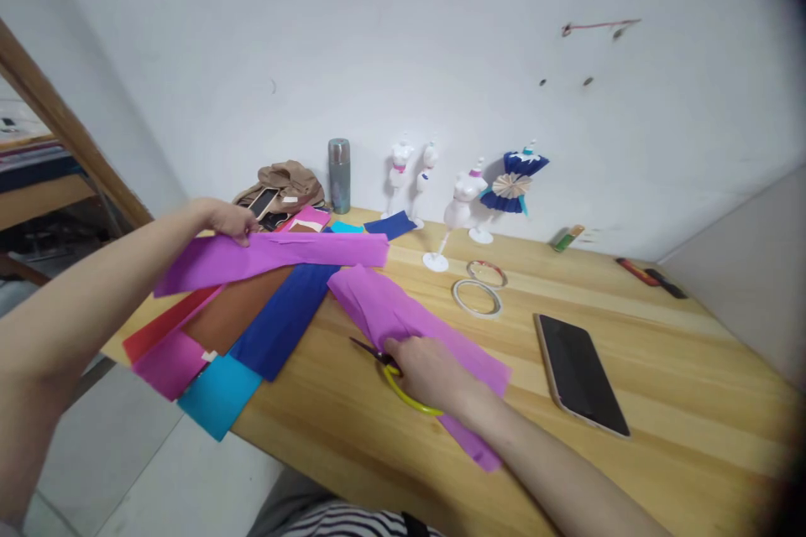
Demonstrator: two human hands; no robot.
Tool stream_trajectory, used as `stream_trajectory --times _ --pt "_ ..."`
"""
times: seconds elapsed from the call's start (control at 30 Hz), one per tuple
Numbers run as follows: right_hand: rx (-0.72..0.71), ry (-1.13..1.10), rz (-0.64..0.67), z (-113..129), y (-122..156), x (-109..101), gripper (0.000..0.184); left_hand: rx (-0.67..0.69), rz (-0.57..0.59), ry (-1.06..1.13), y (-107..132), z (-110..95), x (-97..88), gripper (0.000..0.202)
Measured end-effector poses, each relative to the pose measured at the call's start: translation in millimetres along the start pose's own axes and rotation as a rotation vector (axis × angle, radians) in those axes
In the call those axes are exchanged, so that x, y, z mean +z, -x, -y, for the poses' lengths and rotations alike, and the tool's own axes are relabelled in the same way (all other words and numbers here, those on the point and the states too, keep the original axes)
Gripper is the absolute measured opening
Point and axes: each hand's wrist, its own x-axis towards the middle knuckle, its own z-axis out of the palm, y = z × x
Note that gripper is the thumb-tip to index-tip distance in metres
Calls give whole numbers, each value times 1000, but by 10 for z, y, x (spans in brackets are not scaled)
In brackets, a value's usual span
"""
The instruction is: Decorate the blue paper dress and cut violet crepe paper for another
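Observation:
My left hand (232,221) is closed on the top edge of a long purple crepe paper strip (315,249), which lies across a fan of other coloured sheets. Under that strip are a brown sheet (236,310), a dark blue sheet (286,319), a light blue sheet (220,394) and a magenta sheet (170,363). My right hand (428,369) is wrapped round scissors (409,398) with yellow handles, their dark blades pointing left. A second purple crepe paper piece (403,315) spreads beneath this hand, partly covered by the hand and forearm.
Several small white dress forms (463,201) stand along the wall, one in a blue paper dress (513,185). Nearby are a grey thermos (339,176), a brown cloth bag (286,185), tape rolls (477,299), a phone (583,373) and a green glue stick (568,238).

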Motion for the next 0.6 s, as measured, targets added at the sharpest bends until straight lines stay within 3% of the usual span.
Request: stream_trajectory --times 0.1,0.2,0.3,0.37,0.43,0.5,0.53,0.6 --pt "1 -8 -8 7 8 -18 28 -30 18 126 113 224 327 18" --pt "-3 -16 -29 10 21 -30 27 -4 41 268 203 251 616 34" --pt "0 -40 -37 7 28 -40 25 -75 131 303 230 249 744 55" --pt "-6 -65 -31 -8 31 -51 24 -175 233 253 220 251 710 66" --pt "-16 -82 -27 -49 35 -68 24 -267 254 140 191 220 595 68" --pt "-31 -115 -30 -121 35 -89 22 -332 138 -16 142 123 435 62" --pt "-43 -144 -34 -165 33 -101 20 -318 20 -87 108 49 354 55" --pt "-65 -210 -60 -257 21 -126 18 -253 -60 -91 18 -137 215 40"
